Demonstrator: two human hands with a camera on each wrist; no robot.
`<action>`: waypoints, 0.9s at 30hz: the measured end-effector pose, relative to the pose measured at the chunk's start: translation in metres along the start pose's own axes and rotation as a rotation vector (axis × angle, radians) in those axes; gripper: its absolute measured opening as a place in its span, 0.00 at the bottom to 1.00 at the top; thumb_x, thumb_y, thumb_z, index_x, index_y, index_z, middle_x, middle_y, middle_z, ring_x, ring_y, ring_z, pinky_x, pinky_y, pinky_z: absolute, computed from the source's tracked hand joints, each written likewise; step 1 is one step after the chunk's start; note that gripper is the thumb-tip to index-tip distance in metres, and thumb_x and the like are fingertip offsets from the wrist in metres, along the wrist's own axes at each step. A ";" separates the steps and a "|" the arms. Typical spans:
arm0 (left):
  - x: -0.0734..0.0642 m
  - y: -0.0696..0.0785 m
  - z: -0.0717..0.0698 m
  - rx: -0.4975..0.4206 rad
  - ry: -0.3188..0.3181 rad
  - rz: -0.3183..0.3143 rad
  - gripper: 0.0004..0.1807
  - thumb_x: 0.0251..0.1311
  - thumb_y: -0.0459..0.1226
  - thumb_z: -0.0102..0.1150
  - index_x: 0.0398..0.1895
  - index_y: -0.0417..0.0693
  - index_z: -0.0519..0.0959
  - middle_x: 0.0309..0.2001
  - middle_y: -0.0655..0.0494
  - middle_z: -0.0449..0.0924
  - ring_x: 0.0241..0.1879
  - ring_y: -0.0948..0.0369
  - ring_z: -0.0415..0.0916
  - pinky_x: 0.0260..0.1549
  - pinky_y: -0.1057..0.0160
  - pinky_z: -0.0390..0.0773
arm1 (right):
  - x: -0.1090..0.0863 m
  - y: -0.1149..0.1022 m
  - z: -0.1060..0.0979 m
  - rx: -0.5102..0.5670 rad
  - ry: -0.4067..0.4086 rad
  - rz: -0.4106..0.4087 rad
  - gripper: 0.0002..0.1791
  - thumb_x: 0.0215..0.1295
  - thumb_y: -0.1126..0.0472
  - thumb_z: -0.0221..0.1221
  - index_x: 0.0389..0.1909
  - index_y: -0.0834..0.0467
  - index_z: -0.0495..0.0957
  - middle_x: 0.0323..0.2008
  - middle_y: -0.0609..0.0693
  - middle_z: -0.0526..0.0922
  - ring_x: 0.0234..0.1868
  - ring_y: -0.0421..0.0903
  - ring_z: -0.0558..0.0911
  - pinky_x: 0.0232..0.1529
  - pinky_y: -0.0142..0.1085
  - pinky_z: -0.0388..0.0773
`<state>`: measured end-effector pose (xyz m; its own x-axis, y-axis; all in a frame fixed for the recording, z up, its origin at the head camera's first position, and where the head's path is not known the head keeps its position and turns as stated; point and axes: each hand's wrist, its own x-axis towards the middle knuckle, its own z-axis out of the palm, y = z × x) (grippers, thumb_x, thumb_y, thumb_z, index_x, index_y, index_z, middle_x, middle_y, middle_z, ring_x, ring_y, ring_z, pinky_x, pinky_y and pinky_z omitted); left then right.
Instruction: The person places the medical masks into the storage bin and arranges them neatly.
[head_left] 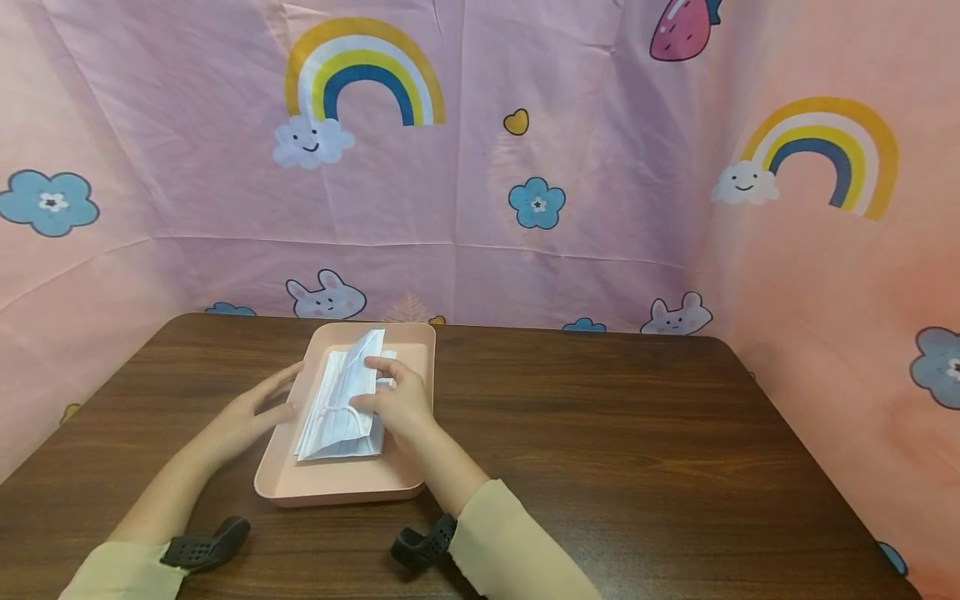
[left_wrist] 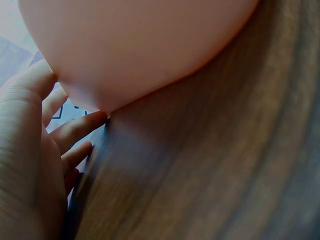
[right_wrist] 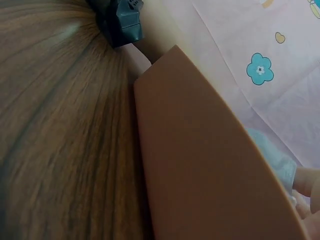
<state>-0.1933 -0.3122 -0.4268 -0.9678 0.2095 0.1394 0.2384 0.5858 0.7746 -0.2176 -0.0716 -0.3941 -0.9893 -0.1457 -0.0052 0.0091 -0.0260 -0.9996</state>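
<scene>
A shallow pale pink tray (head_left: 348,480) sits on the dark wooden table, holding a small pile of light blue pleated face masks (head_left: 311,429). My right hand (head_left: 403,407) reaches over the tray's right side and pinches the edge of the top face mask (head_left: 358,379), which stands raised and partly folded, a white ear loop (head_left: 341,408) showing. At the tray's left rim, my left hand (head_left: 242,423) touches the side with extended fingers. The left wrist view shows its thumb (left_wrist: 37,80) against the tray wall (left_wrist: 130,45). In the right wrist view the tray wall hides most of the masks.
Brown wooden table top (head_left: 600,433) extends right of the tray. A pink cloth backdrop (head_left: 465,183) with rainbows, flowers and rabbits hangs behind and at both sides. Black wrist devices (head_left: 206,546) are strapped near both cream sleeves (head_left: 517,546).
</scene>
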 end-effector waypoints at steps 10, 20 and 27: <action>-0.002 0.002 0.001 0.000 0.002 -0.018 0.37 0.67 0.45 0.54 0.76 0.49 0.51 0.67 0.29 0.57 0.65 0.32 0.54 0.53 0.29 0.58 | -0.004 0.004 -0.003 -0.159 0.019 0.059 0.28 0.40 0.77 0.72 0.45 0.54 0.83 0.44 0.45 0.76 0.44 0.43 0.74 0.48 0.38 0.74; -0.002 0.002 0.000 0.005 0.006 -0.015 0.38 0.67 0.45 0.54 0.76 0.49 0.51 0.68 0.30 0.57 0.65 0.32 0.54 0.54 0.29 0.57 | -0.003 0.006 -0.002 -0.287 0.031 0.035 0.29 0.37 0.76 0.74 0.45 0.57 0.82 0.38 0.44 0.75 0.39 0.41 0.72 0.46 0.34 0.74; -0.002 0.002 -0.001 -0.001 -0.001 -0.028 0.38 0.67 0.46 0.53 0.76 0.50 0.50 0.68 0.30 0.56 0.65 0.32 0.54 0.53 0.29 0.57 | -0.003 0.005 -0.003 -0.401 0.004 0.046 0.30 0.39 0.71 0.75 0.49 0.56 0.81 0.39 0.46 0.77 0.43 0.44 0.74 0.49 0.37 0.74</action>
<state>-0.1905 -0.3124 -0.4245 -0.9740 0.1939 0.1169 0.2111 0.5909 0.7786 -0.2146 -0.0681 -0.3995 -0.9898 -0.1334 -0.0494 -0.0032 0.3683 -0.9297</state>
